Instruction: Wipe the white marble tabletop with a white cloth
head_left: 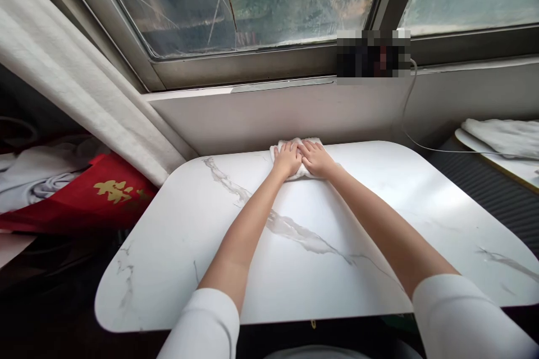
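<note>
A folded white cloth (310, 173) lies on the marble-patterned white table (177, 235), close to its far edge by the wall. My left hand (288, 159) rests palm down on the cloth's left part, fingers spread and stretched forward. Beside it, my right hand (315, 159) presses on the right part in the same way, its fingers apart. The two hands meet or nearly meet over the middle of the cloth. Both palms hide much of the cloth, and its edges show around them. Both forearms reach straight out across the tabletop.
A window (252, 5) stands above a sill (273, 87) behind the table. A pale curtain (84, 67) hangs at left, above a red cloth with gold lettering (113, 193). At right, a white cable (455, 151) runs towards a folded white fabric (501, 133). A blurred dark object (370, 59) sits on the sill.
</note>
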Demonstrator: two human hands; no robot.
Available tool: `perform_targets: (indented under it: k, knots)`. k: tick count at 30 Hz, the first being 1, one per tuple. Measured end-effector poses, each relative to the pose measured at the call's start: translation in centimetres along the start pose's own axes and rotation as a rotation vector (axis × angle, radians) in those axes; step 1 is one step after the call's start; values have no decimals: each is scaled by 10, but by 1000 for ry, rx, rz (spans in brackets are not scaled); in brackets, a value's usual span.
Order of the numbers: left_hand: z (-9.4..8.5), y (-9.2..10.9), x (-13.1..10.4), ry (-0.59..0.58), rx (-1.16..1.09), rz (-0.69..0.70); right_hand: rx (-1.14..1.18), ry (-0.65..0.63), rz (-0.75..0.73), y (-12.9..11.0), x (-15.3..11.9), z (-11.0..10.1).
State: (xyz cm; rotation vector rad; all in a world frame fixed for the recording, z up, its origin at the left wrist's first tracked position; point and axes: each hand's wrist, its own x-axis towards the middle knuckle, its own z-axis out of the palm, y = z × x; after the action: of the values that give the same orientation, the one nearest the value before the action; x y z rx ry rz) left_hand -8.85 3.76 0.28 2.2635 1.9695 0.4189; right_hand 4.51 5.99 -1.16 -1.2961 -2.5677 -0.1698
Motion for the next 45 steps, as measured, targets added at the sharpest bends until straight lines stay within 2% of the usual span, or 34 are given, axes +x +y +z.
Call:
perform_targets:
  k: [5, 9, 12, 15, 18, 22, 25, 27, 31, 35, 38, 41, 45]
  knots:
    - [3, 2, 14, 40, 30, -21, 39, -13, -13, 11, 12, 3]
    - [5, 6, 4, 68, 33, -2, 42, 11, -24, 11, 2, 1]
    - [6, 18, -11, 57, 39, 11, 33, 7, -34, 15, -18, 0]
    - [9, 43, -36, 26, 47, 13, 19, -3, -87, 23, -51, -6]
    - [13, 75, -75, -10, 38, 19, 11, -12, -159, 26, -100, -20]
    - [12, 110, -138, -79, 25, 112, -10, 21, -195, 6, -178, -47]
    - [7, 125, -180, -143, 2, 216, -40, 47, -141, -20, -229, -64]
    - [3, 130, -200, -164, -6, 277, -55, 52, -100, -35, -253, -73]
    - [-2, 135, -219, -170, -5, 340, -68, 50, -69, -50, -274, -82]
    - [3, 136, -213, -151, -6, 342, -77, 49, -62, -43, -272, -79]
    - [10, 135, -190, -168, -32, 323, -100, 33, -18, -26, -258, -67]
    - [18, 130, -147, -163, -66, 288, -128, 15, 91, -2, -229, -51]
    - [25, 118, -72, -158, -82, 324, -117, -3, 266, 32, -169, -34]
